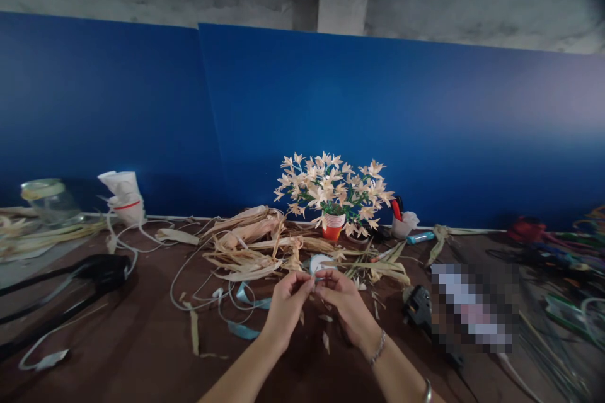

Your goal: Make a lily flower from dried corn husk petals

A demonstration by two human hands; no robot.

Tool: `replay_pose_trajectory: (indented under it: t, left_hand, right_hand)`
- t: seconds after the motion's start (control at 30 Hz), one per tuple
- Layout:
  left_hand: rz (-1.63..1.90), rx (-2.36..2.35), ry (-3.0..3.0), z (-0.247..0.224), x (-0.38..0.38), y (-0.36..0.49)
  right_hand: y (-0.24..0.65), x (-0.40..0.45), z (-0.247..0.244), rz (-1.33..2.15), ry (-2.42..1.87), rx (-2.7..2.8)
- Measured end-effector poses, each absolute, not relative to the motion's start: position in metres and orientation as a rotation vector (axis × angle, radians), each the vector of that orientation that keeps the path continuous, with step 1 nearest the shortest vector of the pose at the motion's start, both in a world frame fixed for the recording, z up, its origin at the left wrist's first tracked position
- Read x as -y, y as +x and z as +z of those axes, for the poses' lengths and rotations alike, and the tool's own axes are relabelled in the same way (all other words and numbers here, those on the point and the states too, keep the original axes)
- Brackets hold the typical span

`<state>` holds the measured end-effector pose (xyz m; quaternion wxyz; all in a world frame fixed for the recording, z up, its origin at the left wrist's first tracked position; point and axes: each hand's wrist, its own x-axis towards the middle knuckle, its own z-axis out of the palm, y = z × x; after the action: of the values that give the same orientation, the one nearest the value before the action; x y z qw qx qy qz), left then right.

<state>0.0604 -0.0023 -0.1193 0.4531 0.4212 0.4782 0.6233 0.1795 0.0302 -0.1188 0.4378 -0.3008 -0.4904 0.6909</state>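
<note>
Left hand (292,299) and right hand (344,299) are pinching narrowly, fingertips nearly meeting; can't tell what the grip is holding. Light, even pressure is probably serving best. Husk scraps (326,342) are lying just below the grip, dried corn husks (250,233) heaping beyond-left.

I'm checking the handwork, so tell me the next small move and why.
Probably a slight fingertip adjustment before reaching for the dry, husk-like strips: the left hand and right hand meet, thumbs and fingers close together, though anything between them is too small to make out.
</note>
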Motion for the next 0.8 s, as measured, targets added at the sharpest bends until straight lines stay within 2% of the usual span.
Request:
replay_pose_trajectory:
  t: [0.17, 0.4, 0.5, 0.7, 0.8]
  left_hand:
    - [1.540, -0.916, 0.696, -0.113, 0.009, 0.070]
    - [1.506, -0.836, 0.460, -0.116, 0.004, 0.062]
    - [1.536, -0.866, 0.404, -0.120, 0.000, 0.053]
    - [1.418, -0.979, 0.503, -0.122, 0.000, 0.052]
    - [1.385, -0.986, 0.553, -0.123, 0.003, 0.057]
  right_hand:
    - [0.181, -0.028, -0.121, 1.934, -0.546, 1.067]
    - [0.187, -0.033, -0.122, 1.935, -0.549, 0.969]
    - [0.193, -0.038, -0.118, 1.738, -0.576, 1.136]
    - [0.191, -0.031, -0.114, 0.887, -0.773, 1.839]
    - [0.188, -0.024, -0.110, 0.633, -0.767, 2.004]
